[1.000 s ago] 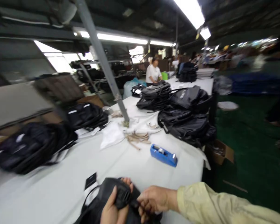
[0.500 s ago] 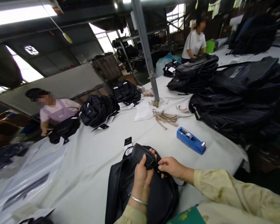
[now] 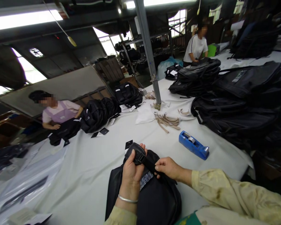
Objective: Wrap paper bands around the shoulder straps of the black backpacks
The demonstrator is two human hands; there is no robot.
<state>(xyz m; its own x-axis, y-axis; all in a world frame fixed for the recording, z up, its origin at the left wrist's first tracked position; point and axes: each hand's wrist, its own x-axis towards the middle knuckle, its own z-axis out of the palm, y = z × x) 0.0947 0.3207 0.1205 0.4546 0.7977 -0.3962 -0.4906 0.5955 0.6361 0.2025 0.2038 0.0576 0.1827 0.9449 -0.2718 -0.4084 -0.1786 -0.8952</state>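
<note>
A black backpack (image 3: pixel 159 200) lies on the white-covered table right in front of me. My left hand (image 3: pixel 133 167) is closed around the padded end of its shoulder strap (image 3: pixel 135 152), thumb on top, beside the buckle. To the right, my right hand (image 3: pixel 167 167) pinches the black webbing (image 3: pixel 150 165) that runs out from that buckle, and the webbing stretches between both hands. A shiny silvery patch (image 3: pixel 146 180) shows on the bag under the webbing. Behind the strap a black hang tag (image 3: pixel 128 144) lies on the table.
A blue tape dispenser (image 3: pixel 194 145) stands to the right, with beige strips (image 3: pixel 167 121) beyond it. Piled black backpacks (image 3: pixel 239 106) fill the right side. Further bags (image 3: pixel 96 114) line the far edge near a co-worker (image 3: pixel 58 109). A metal post (image 3: pixel 148 50) rises behind; another person (image 3: pixel 196 45) works farther back.
My left hand has moved left with the padded strap end, and more webbing now shows between my hands. The silvery patch on the backpack has come into view.
</note>
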